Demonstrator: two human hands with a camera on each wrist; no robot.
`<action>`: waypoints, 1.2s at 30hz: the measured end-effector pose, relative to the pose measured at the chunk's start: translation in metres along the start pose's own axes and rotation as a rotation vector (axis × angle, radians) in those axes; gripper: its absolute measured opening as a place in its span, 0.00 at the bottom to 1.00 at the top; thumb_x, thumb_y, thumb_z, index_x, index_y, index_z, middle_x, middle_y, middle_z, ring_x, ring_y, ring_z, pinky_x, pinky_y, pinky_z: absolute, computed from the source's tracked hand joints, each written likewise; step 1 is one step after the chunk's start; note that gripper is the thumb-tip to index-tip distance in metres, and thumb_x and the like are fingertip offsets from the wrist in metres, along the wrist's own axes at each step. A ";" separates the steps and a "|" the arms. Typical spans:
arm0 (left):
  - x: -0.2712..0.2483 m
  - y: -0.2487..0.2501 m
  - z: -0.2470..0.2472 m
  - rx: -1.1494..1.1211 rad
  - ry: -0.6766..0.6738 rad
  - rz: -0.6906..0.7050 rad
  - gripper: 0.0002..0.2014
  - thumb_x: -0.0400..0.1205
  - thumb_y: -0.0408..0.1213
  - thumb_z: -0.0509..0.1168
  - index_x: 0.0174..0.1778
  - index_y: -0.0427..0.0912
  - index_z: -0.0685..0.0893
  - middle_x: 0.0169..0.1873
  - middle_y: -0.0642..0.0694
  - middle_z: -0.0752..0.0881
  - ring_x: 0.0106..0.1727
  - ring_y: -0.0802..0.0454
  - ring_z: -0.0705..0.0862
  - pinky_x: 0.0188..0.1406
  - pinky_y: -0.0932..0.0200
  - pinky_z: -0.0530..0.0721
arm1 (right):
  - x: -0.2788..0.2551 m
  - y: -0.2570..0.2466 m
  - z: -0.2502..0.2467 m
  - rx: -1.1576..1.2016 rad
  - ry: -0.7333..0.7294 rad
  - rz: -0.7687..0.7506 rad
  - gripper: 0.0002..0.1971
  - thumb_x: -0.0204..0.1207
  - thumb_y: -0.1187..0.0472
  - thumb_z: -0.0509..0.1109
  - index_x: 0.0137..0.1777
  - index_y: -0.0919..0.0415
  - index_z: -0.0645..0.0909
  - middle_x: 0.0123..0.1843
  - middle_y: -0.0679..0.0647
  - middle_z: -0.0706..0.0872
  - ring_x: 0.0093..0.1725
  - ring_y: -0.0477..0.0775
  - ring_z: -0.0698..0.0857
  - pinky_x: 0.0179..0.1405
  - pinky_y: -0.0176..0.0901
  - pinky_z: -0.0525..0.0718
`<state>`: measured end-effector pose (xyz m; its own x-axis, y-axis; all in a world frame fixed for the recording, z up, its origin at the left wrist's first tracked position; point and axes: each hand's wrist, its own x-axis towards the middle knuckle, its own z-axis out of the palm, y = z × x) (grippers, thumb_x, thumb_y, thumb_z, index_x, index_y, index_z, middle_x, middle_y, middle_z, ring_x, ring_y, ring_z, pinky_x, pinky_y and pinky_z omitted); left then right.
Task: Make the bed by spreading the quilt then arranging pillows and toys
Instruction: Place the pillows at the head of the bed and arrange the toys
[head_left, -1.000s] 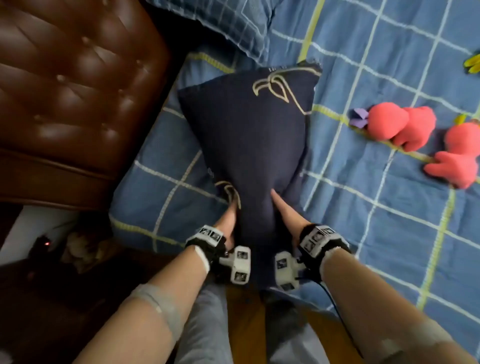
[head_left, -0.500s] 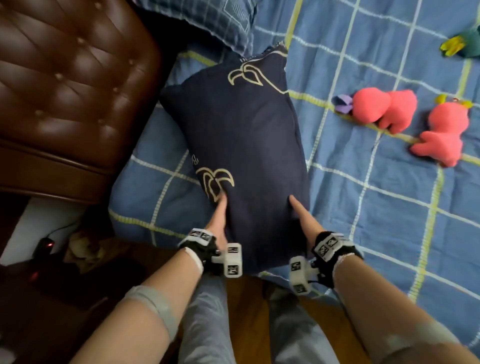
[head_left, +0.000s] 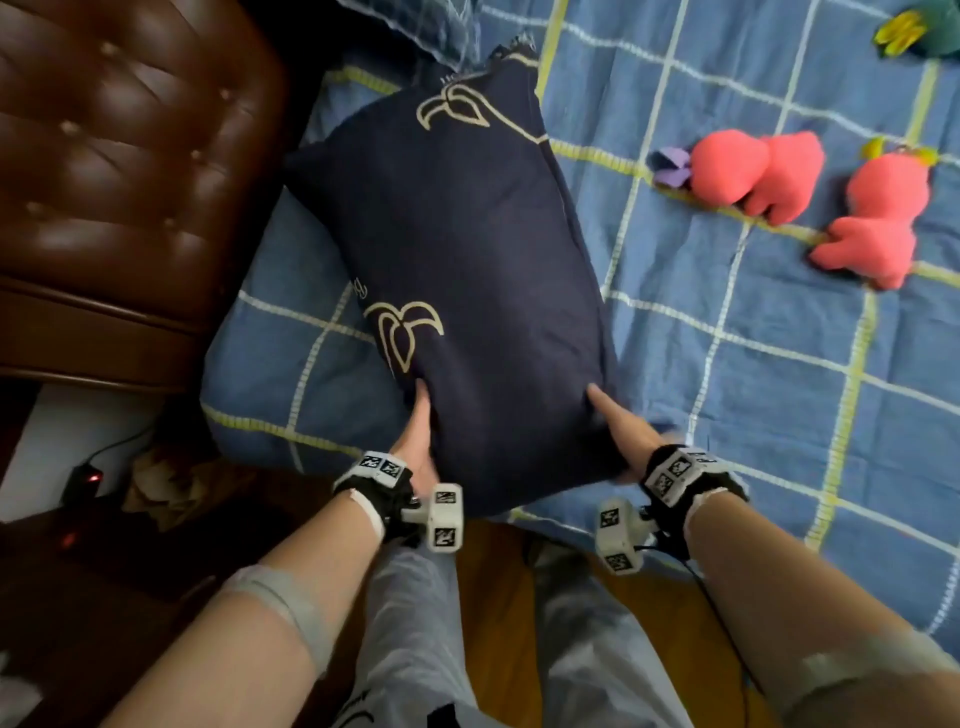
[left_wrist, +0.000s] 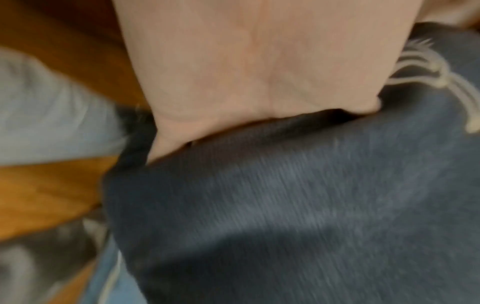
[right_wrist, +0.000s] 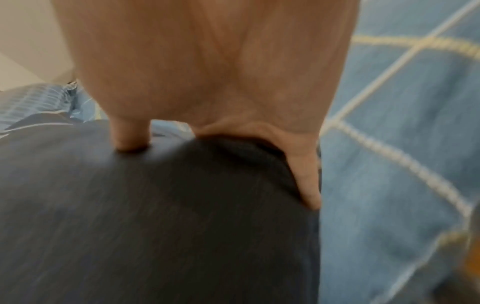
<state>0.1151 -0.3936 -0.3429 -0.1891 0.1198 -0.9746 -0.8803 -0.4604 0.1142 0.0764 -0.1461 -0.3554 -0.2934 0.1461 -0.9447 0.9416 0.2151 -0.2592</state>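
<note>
Both hands on the near end of the dark navy pillow (head_left: 457, 270), lying on the blue checked quilt (head_left: 727, 364) near the brown headboard (head_left: 119, 171) at 10 o'clock. Left hand (head_left: 415, 441) gripping the pillow's left near edge, thumb on top. Right hand (head_left: 621, 431) gripping the right near corner, thumb on top. Two pink toys (head_left: 753, 171) at 2 o'clock on the quilt, apart from the pillow.
</note>
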 end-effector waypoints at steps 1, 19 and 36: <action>0.004 -0.005 0.014 0.022 0.012 0.030 0.51 0.64 0.78 0.67 0.79 0.49 0.72 0.65 0.46 0.84 0.66 0.47 0.81 0.72 0.45 0.77 | 0.027 0.016 0.014 0.094 -0.053 0.006 0.48 0.55 0.20 0.72 0.77 0.36 0.69 0.78 0.40 0.70 0.81 0.54 0.67 0.76 0.70 0.66; -0.037 0.190 -0.010 0.038 0.228 0.270 0.53 0.59 0.75 0.71 0.78 0.50 0.73 0.74 0.45 0.77 0.71 0.40 0.78 0.71 0.37 0.75 | 0.005 -0.210 0.050 -0.149 0.105 -0.477 0.59 0.53 0.23 0.67 0.85 0.49 0.58 0.80 0.52 0.73 0.77 0.58 0.74 0.78 0.57 0.71; -0.005 0.351 -0.003 0.232 -0.072 0.137 0.43 0.63 0.78 0.67 0.66 0.50 0.84 0.63 0.44 0.87 0.62 0.42 0.85 0.65 0.42 0.81 | 0.033 -0.320 0.088 0.031 0.060 -0.282 0.35 0.64 0.21 0.65 0.61 0.45 0.83 0.59 0.42 0.86 0.58 0.48 0.83 0.62 0.48 0.81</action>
<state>-0.1918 -0.5589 -0.2989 -0.3367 0.1362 -0.9317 -0.9187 -0.2642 0.2934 -0.2198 -0.2953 -0.3210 -0.5526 0.1422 -0.8212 0.8259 0.2262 -0.5165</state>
